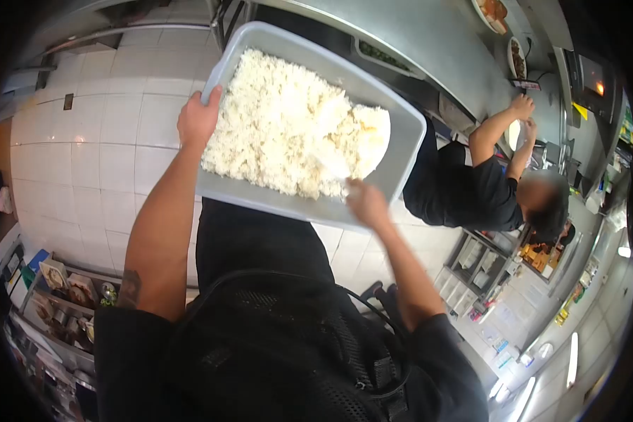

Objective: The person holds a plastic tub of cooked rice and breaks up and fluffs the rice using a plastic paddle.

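A grey plastic tub in front of my body holds a broad bed of cooked white rice. My left hand is closed on the tub's left rim, the thumb showing over the edge. My right hand is over the near right side of the tub, its fingers wrapped round the handle of a white rice paddle. The paddle's blade lies against the rice. At the right end of the rice is a smooth, rounded white patch; I cannot tell what it is.
A steel counter runs beyond the tub, with a container of greens below its edge. To the right, a co-worker in black works at the counter near dishes of food. Shelving stands lower left.
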Demonstrator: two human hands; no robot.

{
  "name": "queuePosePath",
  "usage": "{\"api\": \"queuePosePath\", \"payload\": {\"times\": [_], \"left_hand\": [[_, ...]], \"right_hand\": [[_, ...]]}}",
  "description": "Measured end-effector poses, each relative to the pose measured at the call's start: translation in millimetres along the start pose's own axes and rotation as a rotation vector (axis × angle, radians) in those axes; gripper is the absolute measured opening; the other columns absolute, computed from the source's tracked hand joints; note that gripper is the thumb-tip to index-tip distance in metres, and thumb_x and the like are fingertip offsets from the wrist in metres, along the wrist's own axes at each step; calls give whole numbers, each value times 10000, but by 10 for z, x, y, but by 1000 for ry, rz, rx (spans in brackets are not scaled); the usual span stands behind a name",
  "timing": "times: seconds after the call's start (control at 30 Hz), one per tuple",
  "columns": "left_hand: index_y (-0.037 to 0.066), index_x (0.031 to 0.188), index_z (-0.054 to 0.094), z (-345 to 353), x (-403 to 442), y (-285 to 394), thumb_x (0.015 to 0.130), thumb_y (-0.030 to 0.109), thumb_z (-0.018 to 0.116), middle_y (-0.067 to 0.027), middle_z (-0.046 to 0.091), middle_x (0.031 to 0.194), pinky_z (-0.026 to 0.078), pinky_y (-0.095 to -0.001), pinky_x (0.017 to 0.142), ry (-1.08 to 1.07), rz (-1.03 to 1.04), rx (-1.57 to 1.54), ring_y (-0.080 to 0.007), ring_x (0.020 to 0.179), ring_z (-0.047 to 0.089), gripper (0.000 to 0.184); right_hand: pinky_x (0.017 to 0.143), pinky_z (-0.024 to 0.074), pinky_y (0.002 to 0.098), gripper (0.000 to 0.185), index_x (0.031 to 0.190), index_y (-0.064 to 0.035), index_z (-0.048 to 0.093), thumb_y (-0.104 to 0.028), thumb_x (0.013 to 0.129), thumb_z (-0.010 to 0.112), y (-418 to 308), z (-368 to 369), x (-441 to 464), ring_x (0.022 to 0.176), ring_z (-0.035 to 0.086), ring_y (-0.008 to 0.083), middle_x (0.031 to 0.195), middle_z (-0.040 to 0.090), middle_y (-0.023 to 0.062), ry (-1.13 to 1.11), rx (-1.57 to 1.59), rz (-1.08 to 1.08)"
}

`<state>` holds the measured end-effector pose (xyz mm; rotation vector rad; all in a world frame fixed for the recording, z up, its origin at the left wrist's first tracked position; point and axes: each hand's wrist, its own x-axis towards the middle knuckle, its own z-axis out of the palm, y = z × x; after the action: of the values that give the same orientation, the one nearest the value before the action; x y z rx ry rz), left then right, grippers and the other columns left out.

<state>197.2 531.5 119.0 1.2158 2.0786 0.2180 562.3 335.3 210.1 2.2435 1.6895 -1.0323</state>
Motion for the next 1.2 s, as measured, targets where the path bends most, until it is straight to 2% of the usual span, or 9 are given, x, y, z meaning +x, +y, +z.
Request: {"api": "queuePosePath", "payload": {"times": [0.17,0.3,0.37,0.43,0.53,0.63,0.77,0.9,1.2], "left_hand": [[33,1179,648,-32,-26,40,902,659,482,-222,695,1081,496,-474,920,-51,-33,-4,-410,1063,640,705],[36,1167,651,63,-58,5,908,650,482,-227,692,1085,494,-479,913,71,-17,34,-412,1055,641,688],[37,1165,651,40,-40,11,908,650,481,-230,690,1087,492,-483,912,62,15,54,-411,1055,641,686],[38,1167,652,41,-27,39,906,654,478,-235,687,1096,490,-483,922,28,2,41,-408,1060,640,692],[33,1141,658,113,64,-60,910,653,472,-236,691,1071,495,-482,911,57,55,13,-411,1052,641,687],[28,1126,659,27,-23,22,916,651,467,-237,692,1059,499,-480,904,38,18,46,-410,1044,644,685],[36,1141,651,34,1,21,909,662,467,-226,696,1057,499,-481,907,-9,-11,27,-405,1039,646,693],[40,1140,651,35,10,4,905,671,468,-223,695,1065,500,-479,907,-36,-53,37,-401,1044,646,698],[33,1166,648,52,34,-21,912,657,464,-221,690,1085,491,-476,925,12,2,35,-401,1060,638,698]], "right_hand": [[790,544,396,360,1057,2,740,-226,779,723,-320,-1068,864,812,708,335,890,708,259,-68,23,24],[635,523,354,357,1022,19,733,-224,762,731,-233,-146,2044,647,674,261,751,702,188,-220,-182,-100],[711,543,382,335,1023,-5,732,-237,781,722,-609,-84,1895,754,697,342,876,714,232,-63,22,125],[835,536,422,376,1111,-31,707,-249,805,716,-348,433,1534,935,682,399,1023,693,268,240,29,-88],[857,526,474,366,1177,-83,688,-268,862,663,-381,911,869,991,668,398,1025,683,280,371,231,44],[856,535,464,396,1225,-128,680,-253,850,700,-247,384,599,955,676,401,1019,695,252,143,243,47],[789,557,460,318,1184,-211,701,-246,871,655,-216,-1050,763,874,695,355,916,712,187,70,-404,-163],[837,554,451,227,1043,-141,703,-142,838,607,-283,-985,1554,987,684,343,1027,702,189,-160,-764,-201],[965,483,484,545,1401,-198,526,-184,867,631,-85,293,1032,1114,624,402,1153,659,249,111,15,175]]}}
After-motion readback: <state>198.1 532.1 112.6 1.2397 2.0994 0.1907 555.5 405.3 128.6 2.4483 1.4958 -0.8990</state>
